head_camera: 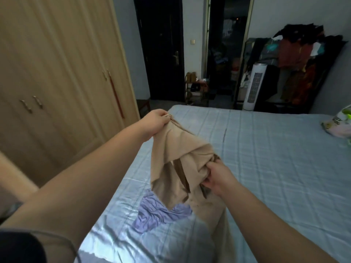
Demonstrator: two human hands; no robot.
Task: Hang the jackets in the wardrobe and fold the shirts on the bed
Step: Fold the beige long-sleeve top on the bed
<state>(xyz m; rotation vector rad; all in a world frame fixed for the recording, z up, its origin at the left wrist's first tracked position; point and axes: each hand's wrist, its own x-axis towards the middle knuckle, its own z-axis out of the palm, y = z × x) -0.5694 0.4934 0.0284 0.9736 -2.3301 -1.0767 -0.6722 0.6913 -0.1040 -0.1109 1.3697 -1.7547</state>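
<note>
A beige garment point(176, 158) with darker brown strips hangs in the air above the bed point(266, 158). My left hand point(155, 121) grips its upper edge, raised toward the wardrobe side. Lower and nearer, my right hand point(216, 177) is closed on a bunched part of the same cloth. Its lower end trails down onto the bed cover. A crumpled lilac shirt point(157, 213) lies flat on the bed under the beige garment. The light wooden wardrobe point(57, 73) stands at the left with its doors closed.
A plastic bag point(340, 122) lies at the bed's far right edge. Beyond the bed stand a white tower fan point(253, 88), a loaded clothes rack point(303, 63), a small shoe shelf point(195, 90) and two dark doorways.
</note>
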